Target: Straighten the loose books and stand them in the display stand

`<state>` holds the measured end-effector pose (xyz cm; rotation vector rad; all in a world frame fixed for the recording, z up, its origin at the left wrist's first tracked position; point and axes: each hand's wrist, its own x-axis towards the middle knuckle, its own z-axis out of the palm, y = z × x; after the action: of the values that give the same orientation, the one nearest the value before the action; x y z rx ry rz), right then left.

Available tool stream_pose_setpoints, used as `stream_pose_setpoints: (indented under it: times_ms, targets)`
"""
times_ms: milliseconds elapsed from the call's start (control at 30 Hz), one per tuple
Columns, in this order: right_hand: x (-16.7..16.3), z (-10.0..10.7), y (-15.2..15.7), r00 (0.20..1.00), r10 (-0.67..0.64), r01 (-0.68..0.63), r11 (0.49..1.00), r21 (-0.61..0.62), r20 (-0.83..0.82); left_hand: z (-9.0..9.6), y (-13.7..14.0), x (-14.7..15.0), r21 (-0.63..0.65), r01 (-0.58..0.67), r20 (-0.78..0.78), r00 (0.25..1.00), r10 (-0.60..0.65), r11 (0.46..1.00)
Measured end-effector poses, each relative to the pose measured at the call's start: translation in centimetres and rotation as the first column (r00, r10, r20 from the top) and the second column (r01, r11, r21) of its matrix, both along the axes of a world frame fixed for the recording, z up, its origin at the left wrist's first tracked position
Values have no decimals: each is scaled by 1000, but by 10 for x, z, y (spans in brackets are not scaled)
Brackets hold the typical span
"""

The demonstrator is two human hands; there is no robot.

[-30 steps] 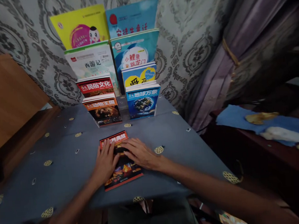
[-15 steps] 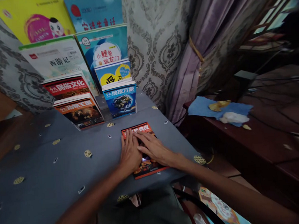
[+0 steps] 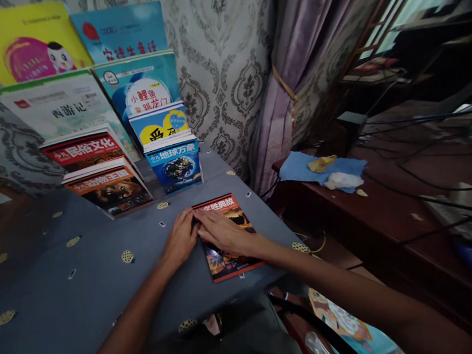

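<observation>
A paperback book point(image 3: 238, 260) with an orange-red border and white title characters lies flat near the table's right front edge. Across its cover, my right hand point(image 3: 226, 232) rests with the fingers stretched towards the book's left edge. My left hand point(image 3: 181, 239) is at that same edge, mostly on the tablecloth beside the book, its fingers extended and its fingertips close to those of my right hand. Neither hand is wrapped round anything. The contact between the left fingertips and the cover's edge is partly hidden.
A lion-cover book point(image 3: 114, 193) and an earth-cover book point(image 3: 177, 169) stand in front of two rows of larger upright books on the patterned grey tablecloth point(image 3: 106, 283). To the right, a dark red table point(image 3: 344, 226) holds a blue cloth point(image 3: 295, 167) and cables.
My left hand has slid left off the cover to the book's edge. The right hand has shifted left too, uncovering more of the title. My view has turned slightly right.
</observation>
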<state>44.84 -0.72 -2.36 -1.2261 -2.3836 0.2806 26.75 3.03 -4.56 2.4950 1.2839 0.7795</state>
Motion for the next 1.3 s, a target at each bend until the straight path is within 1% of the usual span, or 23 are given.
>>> stream_pose_setpoints:
  times_ms: [133,233,367,467,567,700,767,867,967,1100,1200,1300]
  targets:
    - [-12,-1,12,999,11,-11,1000,-18,42,-6,4,-10,70,17,-29,999,-15,997]
    - [-11,-2,17,998,36,-36,999,-18,47,-9,6,-13,105,46,-37,998,-42,993]
    - [-7,-2,17,999,28,-27,999,-29,19,-11,11,-16,114,83,-23,996,-81,990]
    - [-5,-1,17,999,29,-30,999,-27,-45,-7,13,-16,108,132,-33,991,-129,985]
    - [-3,0,17,993,41,-44,999,-23,-113,1,13,-15,77,150,-77,987,-144,986]
    - [-1,-1,18,992,46,-52,998,-42,-121,8,13,-13,57,139,-94,987,-133,989]
    - [2,-2,18,995,19,-25,998,-55,-97,9,12,-11,58,116,-98,989,-110,992]
    - [15,-6,18,997,-70,68,997,-43,-42,10,10,-9,55,81,-118,990,-74,995]
    - [38,-9,16,985,-170,170,985,4,8,14,8,-7,36,75,-135,988,-69,997]
    - [66,-11,10,956,-291,288,955,68,43,15,7,-6,36,70,-147,987,-64,997]
    - [74,-11,7,954,-297,293,953,82,49,11,7,-7,60,64,-158,986,-54,996]
    - [76,-12,7,959,-283,280,958,71,37,10,8,-9,76,71,-180,982,-56,995]
